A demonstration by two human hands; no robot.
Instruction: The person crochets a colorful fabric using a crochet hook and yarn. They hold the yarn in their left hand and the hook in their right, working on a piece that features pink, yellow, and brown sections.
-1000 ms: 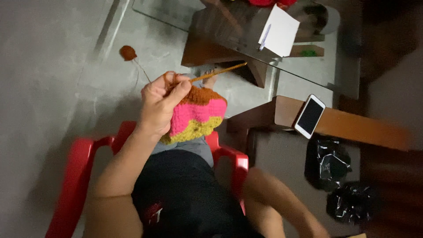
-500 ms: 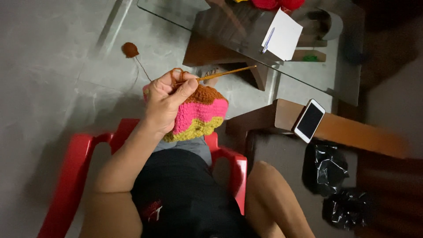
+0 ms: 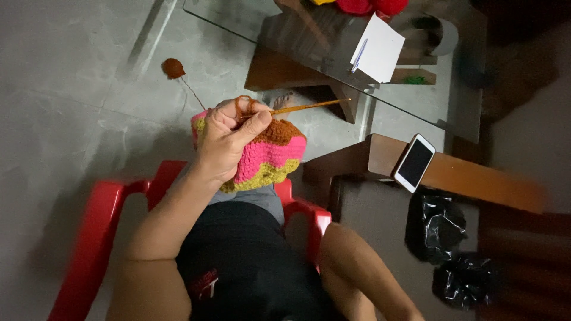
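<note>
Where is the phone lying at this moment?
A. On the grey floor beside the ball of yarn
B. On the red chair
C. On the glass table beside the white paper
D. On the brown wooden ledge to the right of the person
D: the phone lies screen-up on the brown wooden ledge, apart from the white paper on the glass table.

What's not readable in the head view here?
- Right hand: not seen; the striped pink, yellow and brown crochet piece and left hand cover where it would be.
- Tip of the thin orange crochet hook: hidden behind the left fingers.
- Red items on the glass table: cut by the top edge.
- Right side: motion-blurred.
</note>
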